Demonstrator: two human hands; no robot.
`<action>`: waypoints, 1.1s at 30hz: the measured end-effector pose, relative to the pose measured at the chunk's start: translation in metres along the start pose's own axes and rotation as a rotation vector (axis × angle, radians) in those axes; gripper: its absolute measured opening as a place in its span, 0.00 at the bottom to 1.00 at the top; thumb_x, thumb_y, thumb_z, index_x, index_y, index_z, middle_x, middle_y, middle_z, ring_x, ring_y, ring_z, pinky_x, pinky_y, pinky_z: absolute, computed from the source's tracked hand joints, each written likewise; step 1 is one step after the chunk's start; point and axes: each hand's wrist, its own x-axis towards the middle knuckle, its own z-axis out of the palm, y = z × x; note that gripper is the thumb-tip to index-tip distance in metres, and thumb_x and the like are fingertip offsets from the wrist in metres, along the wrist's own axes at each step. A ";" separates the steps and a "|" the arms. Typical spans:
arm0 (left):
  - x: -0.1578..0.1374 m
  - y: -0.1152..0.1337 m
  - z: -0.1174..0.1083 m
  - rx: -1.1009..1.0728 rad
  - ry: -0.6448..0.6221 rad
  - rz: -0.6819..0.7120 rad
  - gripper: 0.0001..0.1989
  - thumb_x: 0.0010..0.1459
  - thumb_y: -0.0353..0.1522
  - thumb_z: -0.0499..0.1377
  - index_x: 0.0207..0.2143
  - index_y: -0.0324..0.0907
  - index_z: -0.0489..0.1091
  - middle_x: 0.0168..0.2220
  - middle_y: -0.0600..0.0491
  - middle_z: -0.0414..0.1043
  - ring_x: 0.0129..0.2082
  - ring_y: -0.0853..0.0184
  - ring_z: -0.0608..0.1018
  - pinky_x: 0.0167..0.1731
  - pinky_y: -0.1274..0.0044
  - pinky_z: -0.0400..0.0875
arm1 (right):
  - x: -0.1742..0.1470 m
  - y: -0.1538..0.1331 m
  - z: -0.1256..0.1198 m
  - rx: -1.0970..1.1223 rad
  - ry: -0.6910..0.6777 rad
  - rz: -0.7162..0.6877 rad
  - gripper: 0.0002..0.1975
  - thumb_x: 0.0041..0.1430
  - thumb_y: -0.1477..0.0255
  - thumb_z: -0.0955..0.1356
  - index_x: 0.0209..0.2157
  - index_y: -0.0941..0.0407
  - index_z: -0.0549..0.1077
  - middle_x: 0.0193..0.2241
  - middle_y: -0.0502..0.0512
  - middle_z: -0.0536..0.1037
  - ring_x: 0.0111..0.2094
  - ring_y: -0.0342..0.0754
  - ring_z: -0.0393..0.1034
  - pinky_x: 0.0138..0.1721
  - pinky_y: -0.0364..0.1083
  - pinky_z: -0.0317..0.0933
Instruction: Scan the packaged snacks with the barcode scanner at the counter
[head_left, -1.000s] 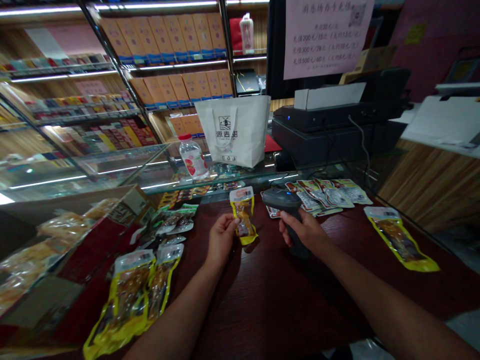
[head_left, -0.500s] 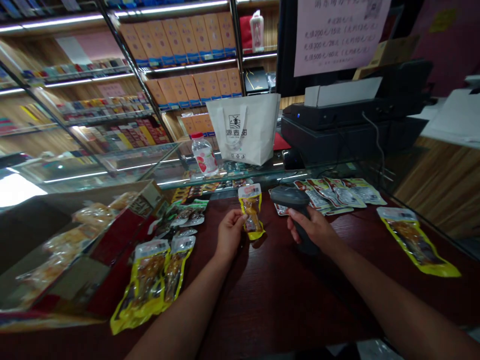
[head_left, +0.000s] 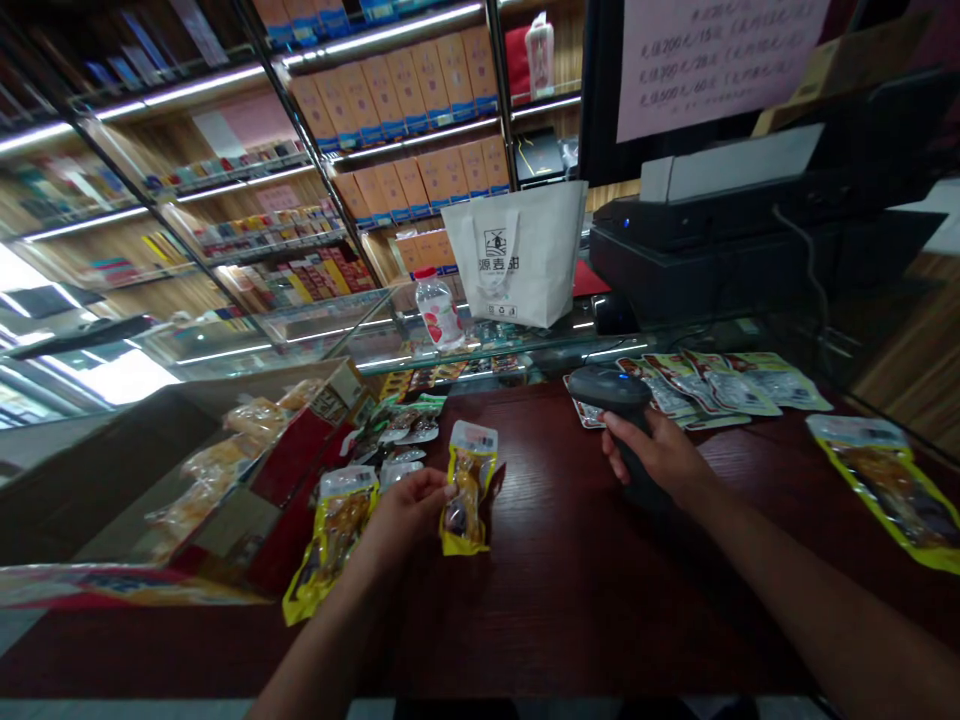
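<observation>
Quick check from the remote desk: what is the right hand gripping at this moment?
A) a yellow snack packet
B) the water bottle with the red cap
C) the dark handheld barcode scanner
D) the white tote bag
C: the right hand is wrapped around the handle of the dark barcode scanner, while the yellow snack packet sits in the left hand.
</observation>
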 end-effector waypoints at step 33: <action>-0.001 0.049 0.146 0.918 -0.365 0.572 0.08 0.52 0.34 0.58 0.22 0.45 0.75 0.21 0.51 0.72 0.20 0.65 0.70 0.24 0.77 0.55 | 0.031 0.001 -0.013 0.418 0.080 -0.019 0.24 0.50 0.50 0.71 0.32 0.57 0.69 0.19 0.46 0.71 0.14 0.40 0.63 0.14 0.39 0.58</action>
